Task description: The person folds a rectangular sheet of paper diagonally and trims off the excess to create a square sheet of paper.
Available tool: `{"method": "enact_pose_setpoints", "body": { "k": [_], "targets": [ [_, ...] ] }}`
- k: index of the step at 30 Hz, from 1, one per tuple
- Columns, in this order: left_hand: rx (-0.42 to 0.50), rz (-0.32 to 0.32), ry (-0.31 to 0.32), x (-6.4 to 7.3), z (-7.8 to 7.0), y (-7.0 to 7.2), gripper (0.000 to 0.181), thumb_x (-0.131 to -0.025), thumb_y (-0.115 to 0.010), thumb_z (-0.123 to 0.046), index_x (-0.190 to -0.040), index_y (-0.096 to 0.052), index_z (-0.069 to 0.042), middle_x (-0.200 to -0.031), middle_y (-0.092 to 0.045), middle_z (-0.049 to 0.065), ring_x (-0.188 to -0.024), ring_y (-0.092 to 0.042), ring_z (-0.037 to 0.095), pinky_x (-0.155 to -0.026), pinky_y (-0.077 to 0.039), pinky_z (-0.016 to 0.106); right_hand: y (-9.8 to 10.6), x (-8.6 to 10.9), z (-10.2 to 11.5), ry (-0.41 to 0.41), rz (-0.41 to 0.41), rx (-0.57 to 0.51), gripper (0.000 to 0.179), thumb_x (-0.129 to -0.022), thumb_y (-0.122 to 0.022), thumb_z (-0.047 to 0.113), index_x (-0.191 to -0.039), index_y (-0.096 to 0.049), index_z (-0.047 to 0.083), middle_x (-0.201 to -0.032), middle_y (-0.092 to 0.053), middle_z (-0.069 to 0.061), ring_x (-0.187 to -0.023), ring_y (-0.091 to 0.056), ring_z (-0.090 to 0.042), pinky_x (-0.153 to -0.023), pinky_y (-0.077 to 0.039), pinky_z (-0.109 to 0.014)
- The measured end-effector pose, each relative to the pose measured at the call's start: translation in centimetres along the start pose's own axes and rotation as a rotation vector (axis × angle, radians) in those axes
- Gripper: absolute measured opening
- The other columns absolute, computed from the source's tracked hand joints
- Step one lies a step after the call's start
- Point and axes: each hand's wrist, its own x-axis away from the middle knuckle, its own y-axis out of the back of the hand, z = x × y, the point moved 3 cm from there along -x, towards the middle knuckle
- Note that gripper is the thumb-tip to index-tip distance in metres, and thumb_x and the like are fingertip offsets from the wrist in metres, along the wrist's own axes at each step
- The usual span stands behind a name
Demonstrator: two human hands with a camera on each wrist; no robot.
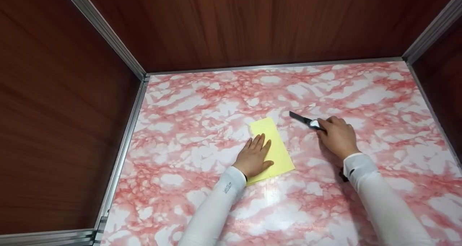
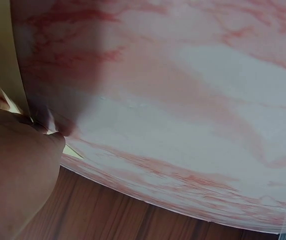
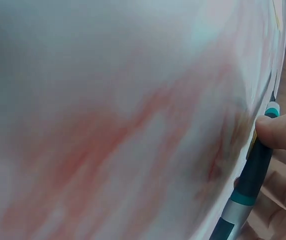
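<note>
A sheet of yellow paper (image 1: 283,156) lies on the table, its upper left edge uneven in the head view. Flat on its left part rests my left hand (image 1: 253,157), fingers pointing away and thumb spread to the right. To the right of the paper, my right hand (image 1: 339,136) grips a knife (image 1: 299,117) with a dark blade that points up and left, apart from the paper. Seen from the right wrist, its handle (image 3: 259,167) is dark with teal bands, and the thumb lies along it. In the left wrist view the paper (image 2: 0,45) shows only at the left edge.
The tabletop (image 1: 202,159) has a red and white marbled surface. Dark brown wood panels (image 1: 252,26) stand at the back, left and right, with metal rails (image 1: 122,58) along their edges.
</note>
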Motion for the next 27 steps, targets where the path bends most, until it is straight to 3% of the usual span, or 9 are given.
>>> {"method": "enact_pose_setpoints", "body": {
  "k": [12, 17, 27],
  "targets": [
    [-0.012, 0.0, -0.008, -0.1, 0.0, -0.1, 0.079, -0.105, -0.043, -0.058, -0.166, -0.016, -0.015, -0.171, -0.005, 0.013, -0.157, -0.002, 0.025, -0.125, -0.004, 0.044, 1.7, 4.6, -3.6, -0.072, -0.085, 0.001, 0.047, -0.093, -0.075, 0.019, -0.136, -0.064, 0.002, -0.111, -0.061, -0.025, -0.095, -0.058, -0.044, -0.073, -0.046, -0.061],
    [-0.008, -0.007, -0.01, -0.1, 0.1, -0.1, 0.079, -0.105, -0.043, -0.058, -0.166, -0.017, -0.014, -0.171, -0.006, 0.013, -0.157, -0.003, 0.026, -0.125, -0.005, 0.044, 1.5, 4.8, -3.7, -0.08, -0.097, -0.005, 0.047, -0.093, -0.075, 0.02, -0.136, -0.064, 0.002, -0.108, -0.062, -0.024, -0.092, -0.058, -0.043, -0.071, -0.046, -0.06],
    [0.003, 0.0, -0.005, -0.1, 0.1, -0.1, 0.079, -0.105, -0.043, -0.058, -0.166, -0.017, -0.015, -0.171, -0.005, 0.012, -0.157, -0.002, 0.025, -0.125, -0.004, 0.044, 1.4, 5.0, -4.0, -0.115, -0.088, -0.047, 0.052, -0.093, -0.075, 0.022, -0.138, -0.061, 0.0, -0.113, -0.061, -0.029, -0.101, -0.056, -0.048, -0.081, -0.044, -0.065]
  ]
}}
